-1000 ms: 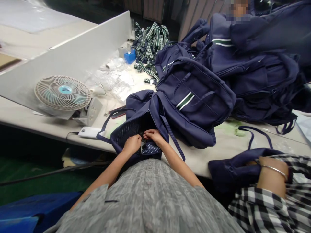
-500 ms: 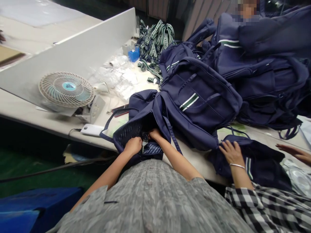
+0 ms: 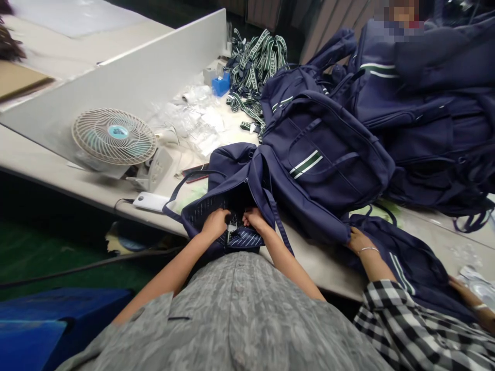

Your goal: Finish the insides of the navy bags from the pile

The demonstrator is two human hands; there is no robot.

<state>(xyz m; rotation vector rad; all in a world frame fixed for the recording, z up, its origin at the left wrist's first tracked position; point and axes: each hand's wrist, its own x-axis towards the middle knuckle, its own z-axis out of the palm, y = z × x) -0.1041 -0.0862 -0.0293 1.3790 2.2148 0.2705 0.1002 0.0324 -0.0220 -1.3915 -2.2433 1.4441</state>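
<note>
A navy bag (image 3: pixel 235 170) lies open at the table's front edge, against my body, its patterned lining (image 3: pixel 247 238) showing. Inside its mouth my left hand (image 3: pixel 215 225) is closed, the fingertips hidden in the shadow beside a small whitish piece (image 3: pixel 232 226). My right hand (image 3: pixel 253 218) is also in the bag, to the right of that piece, with its fingers curled together. What either hand pinches is too dark and small to make out. A thin navy strap (image 3: pixel 176 198) loops out at the bag's left side.
A fan (image 3: pixel 116 136) and a white power bank-like box (image 3: pixel 150 202) stand left. Behind are clear plastic wrappers (image 3: pixel 193 116), striped straps (image 3: pixel 259 59) and navy backpacks (image 3: pixel 328 149). At right, a co-worker's hands (image 3: pixel 359 241) handle another navy bag (image 3: pixel 417 252).
My right hand has drawn back slightly, so its curled fingers now show. My left hand stays near the whitish piece. The co-worker's hands have shifted on their bag; the view has turned slightly left.
</note>
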